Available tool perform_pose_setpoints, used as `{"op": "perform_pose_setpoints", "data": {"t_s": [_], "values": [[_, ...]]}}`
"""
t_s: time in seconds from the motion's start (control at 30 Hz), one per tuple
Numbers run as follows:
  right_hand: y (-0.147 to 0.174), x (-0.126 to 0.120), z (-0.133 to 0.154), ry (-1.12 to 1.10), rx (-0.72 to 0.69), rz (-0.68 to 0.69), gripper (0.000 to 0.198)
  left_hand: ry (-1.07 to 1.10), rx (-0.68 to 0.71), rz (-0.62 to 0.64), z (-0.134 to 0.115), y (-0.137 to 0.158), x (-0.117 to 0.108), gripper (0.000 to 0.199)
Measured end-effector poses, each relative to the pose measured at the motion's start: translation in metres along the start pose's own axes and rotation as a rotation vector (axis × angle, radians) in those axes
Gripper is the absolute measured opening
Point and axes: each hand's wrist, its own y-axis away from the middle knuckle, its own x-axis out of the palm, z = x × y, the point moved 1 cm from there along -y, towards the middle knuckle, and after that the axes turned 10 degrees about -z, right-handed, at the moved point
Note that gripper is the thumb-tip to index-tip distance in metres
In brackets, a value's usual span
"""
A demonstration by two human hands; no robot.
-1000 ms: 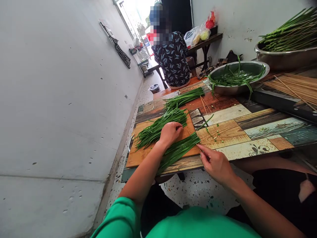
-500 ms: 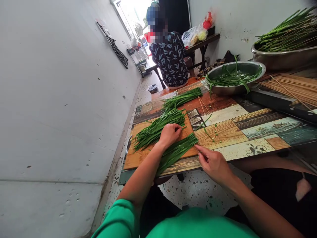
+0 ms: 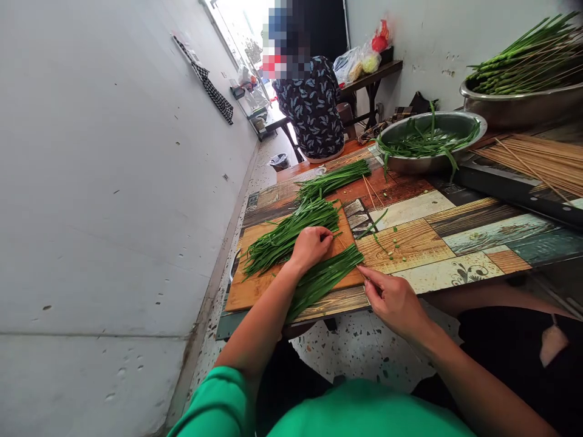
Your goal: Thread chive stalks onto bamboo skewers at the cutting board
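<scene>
A flat row of garlic chives (image 3: 325,280) lies along the near side of the wooden cutting board (image 3: 241,296). At its cut ends my right hand (image 3: 395,300) pinches a thin bamboo skewer (image 3: 361,271), whose other end seems to show on the board past the row. My left hand (image 3: 311,247) reaches over the row with thumb and fingers pressed together; what they hold, if anything, is too small to name. Just beyond that hand rests a bigger pile of chives (image 3: 291,233), and another chive bundle (image 3: 334,179) lies on the table behind the board.
To the right are a steel bowl of chive pieces (image 3: 432,145), a knife (image 3: 519,194), many loose skewers (image 3: 537,158) and a steel basin (image 3: 523,112) of filled skewers. Two skewers (image 3: 372,191) and scraps lie mid-table. A person (image 3: 310,109) sits beyond the table, back turned.
Both hands keep nearly the same place and grip. The whole view has shifted very slightly; the chives look unchanged.
</scene>
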Motion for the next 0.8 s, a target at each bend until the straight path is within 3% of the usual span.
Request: {"op": "perform_pose_setpoints", "data": {"t_s": [0.8], "values": [[-0.0026,-0.0009,-0.0001,-0.044,0.026,0.014,0.039,0.062,0.025,-0.013,0.0023,0.0035,0.0021,0.02]]}}
